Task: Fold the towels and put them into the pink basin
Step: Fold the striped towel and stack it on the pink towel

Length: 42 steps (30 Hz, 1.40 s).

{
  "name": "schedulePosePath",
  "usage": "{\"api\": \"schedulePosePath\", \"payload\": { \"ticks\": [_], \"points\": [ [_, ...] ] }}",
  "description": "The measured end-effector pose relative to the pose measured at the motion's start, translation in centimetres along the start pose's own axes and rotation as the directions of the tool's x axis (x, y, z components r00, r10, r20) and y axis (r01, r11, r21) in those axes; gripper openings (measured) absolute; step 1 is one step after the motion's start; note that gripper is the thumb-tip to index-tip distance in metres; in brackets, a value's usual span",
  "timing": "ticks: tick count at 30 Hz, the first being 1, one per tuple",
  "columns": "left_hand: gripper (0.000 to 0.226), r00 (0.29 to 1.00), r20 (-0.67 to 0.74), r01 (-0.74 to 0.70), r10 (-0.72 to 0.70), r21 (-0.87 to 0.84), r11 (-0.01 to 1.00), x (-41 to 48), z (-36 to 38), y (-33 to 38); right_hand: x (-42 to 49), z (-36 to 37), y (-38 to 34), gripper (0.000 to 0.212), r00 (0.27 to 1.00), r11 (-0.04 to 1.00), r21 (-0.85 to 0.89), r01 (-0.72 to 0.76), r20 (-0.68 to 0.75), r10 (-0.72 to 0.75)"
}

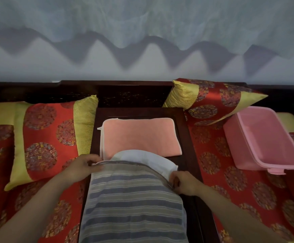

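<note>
A grey-and-blue striped towel [134,204] lies lengthwise on the dark wooden table [188,155] in front of me. My left hand [83,165] pinches its far left corner and my right hand [184,183] pinches its far right corner. A white towel [149,159] shows from under the striped one's far edge. Beyond it a pink towel [139,135] lies folded flat on the table. The pink basin [263,139] stands empty on the red cushion to the right.
A red and gold pillow [44,137] lies left of the table, another [212,100] leans at the back right, touching the basin's far side. Red patterned cushions [230,181] cover the dark wooden bench. A pale wall rises behind.
</note>
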<state>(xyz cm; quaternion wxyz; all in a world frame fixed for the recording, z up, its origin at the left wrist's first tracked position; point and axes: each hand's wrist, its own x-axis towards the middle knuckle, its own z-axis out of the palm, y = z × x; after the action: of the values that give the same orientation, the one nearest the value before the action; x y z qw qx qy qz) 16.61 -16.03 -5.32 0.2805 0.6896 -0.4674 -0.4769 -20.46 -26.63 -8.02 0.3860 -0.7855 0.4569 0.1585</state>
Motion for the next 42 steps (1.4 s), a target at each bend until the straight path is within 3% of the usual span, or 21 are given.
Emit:
{"api": "schedulePosePath", "payload": {
  "ticks": [3,6,9,11,16,20,24,27,29,30,32,33,35,37,39,42],
  "points": [
    [0.004,0.996,0.072,0.054,-0.043,-0.153,0.987,1.2,0.7,0.3,0.6,-2.3,0.1,0.027,0.999,1.000,0.016,0.012,0.052,-0.013],
    [0.007,0.993,0.060,0.105,-0.098,-0.133,0.985,2.4,1.8,-0.1,1.4,-5.3,0.5,0.010,0.987,0.998,0.055,0.020,-0.159,-0.011],
    [0.006,0.995,0.001,0.102,-0.102,-0.101,0.990,3.3,2.7,-0.6,2.7,-5.5,0.6,0.004,0.941,0.996,-0.067,0.061,-0.330,-0.080],
    [0.009,0.995,0.030,0.094,-0.092,-0.099,0.991,3.7,2.8,-0.8,3.6,-4.3,0.6,0.010,0.935,0.992,-0.062,0.111,-0.332,-0.125],
    [0.017,0.982,0.165,0.104,-0.088,-0.090,0.991,4.6,1.9,-0.3,4.6,-2.9,0.2,0.018,0.938,0.987,0.121,0.105,-0.343,-0.058],
    [0.023,0.952,0.252,0.180,-0.176,0.007,0.984,5.3,1.0,0.2,5.2,-3.2,0.7,0.029,0.967,0.989,0.082,0.127,-0.233,-0.104],
    [0.032,0.938,0.306,0.168,-0.166,0.022,0.986,5.1,0.7,0.8,4.6,-3.7,0.8,0.034,0.996,1.000,-0.004,0.031,-0.089,-0.031],
    [0.025,0.930,0.325,0.159,-0.174,0.071,0.985,4.9,1.4,0.5,4.1,-3.7,1.2,0.024,0.994,0.996,0.090,-0.004,-0.112,0.014],
    [0.009,0.937,0.278,0.201,-0.212,0.068,0.977,4.8,1.8,0.1,3.8,-3.5,1.1,0.018,0.997,0.984,0.176,-0.011,-0.076,0.025],
    [0.003,0.938,0.259,0.216,-0.229,0.077,0.973,4.7,1.9,0.0,4.0,-3.2,1.3,0.026,0.998,0.983,0.185,-0.004,-0.053,0.014],
    [0.016,0.952,0.210,0.215,-0.224,0.063,0.975,4.7,1.8,-0.9,4.3,-2.8,1.6,0.052,1.000,0.990,0.144,-0.009,-0.007,0.010],
    [0.022,0.962,0.179,0.205,-0.208,0.035,0.978,4.5,1.7,-1.2,4.2,-2.8,1.3,0.054,1.000,0.992,0.125,-0.029,0.013,0.028],
    [0.025,0.985,0.098,0.147,-0.145,-0.014,0.989,4.0,1.3,-1.5,3.8,-2.9,0.7,0.035,0.998,0.994,0.088,-0.062,0.012,0.061],
    [0.014,0.995,0.018,0.098,-0.097,-0.047,0.994,3.6,0.9,-1.6,3.5,-2.7,0.3,0.027,0.999,0.995,0.094,-0.034,0.001,0.034],
    [0.005,0.997,-0.017,0.077,-0.079,-0.070,0.995,3.2,0.3,-1.3,3.1,-2.3,-0.2,0.038,1.000,0.997,0.082,0.009,0.028,-0.011],
    [0.018,0.997,0.000,0.074,-0.074,-0.030,0.997,3.0,-0.6,-0.8,3.3,-1.7,-0.5,0.044,0.995,0.991,0.127,0.048,0.080,-0.058]
  ]
}}
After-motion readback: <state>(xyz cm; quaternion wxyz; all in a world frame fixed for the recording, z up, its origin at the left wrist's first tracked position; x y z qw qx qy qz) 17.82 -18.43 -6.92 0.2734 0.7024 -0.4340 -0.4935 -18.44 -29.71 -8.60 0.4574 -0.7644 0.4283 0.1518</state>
